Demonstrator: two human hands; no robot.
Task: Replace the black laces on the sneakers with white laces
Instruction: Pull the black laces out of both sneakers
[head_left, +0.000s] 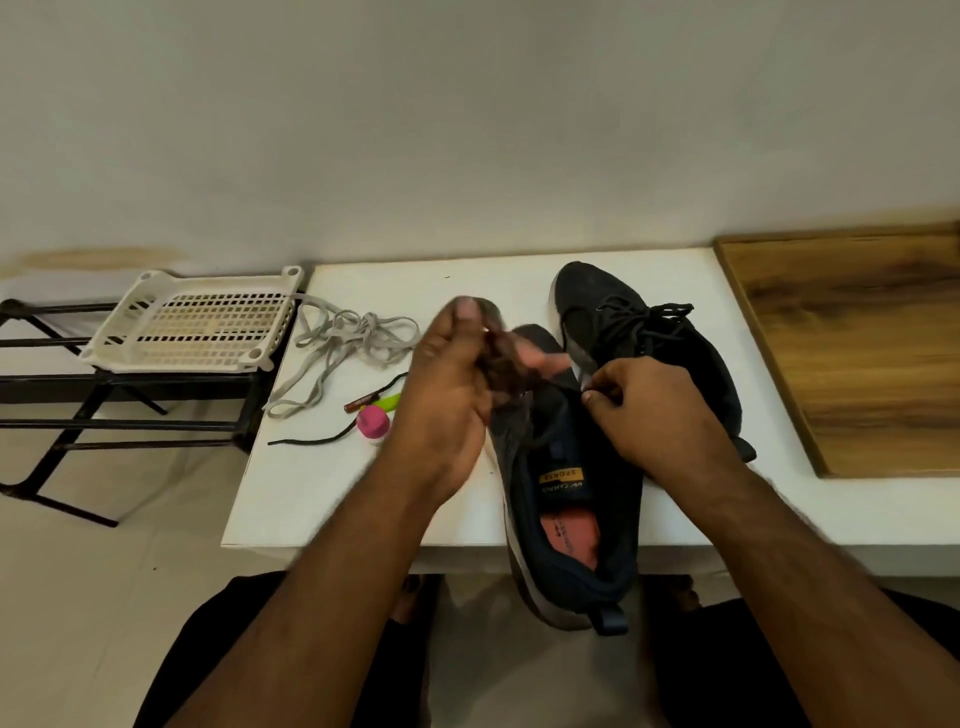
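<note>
Sneaker (566, 499) lengthwise, heel toward person.

The near sneaker (566, 499) is dark knit cloth, matt, with a smooth reddish insole. At one o'clock from it, the far sneaker (644, 343) shows the same matt weave. The table (311, 493) looks smooth white laminate. At nine o'clock a perforated plastic tray (192, 322) sits on a black metal rack (78, 410). The board (857, 343) at three o'clock is grained wood. The white laces (337, 338) are flat woven cloth.
</note>
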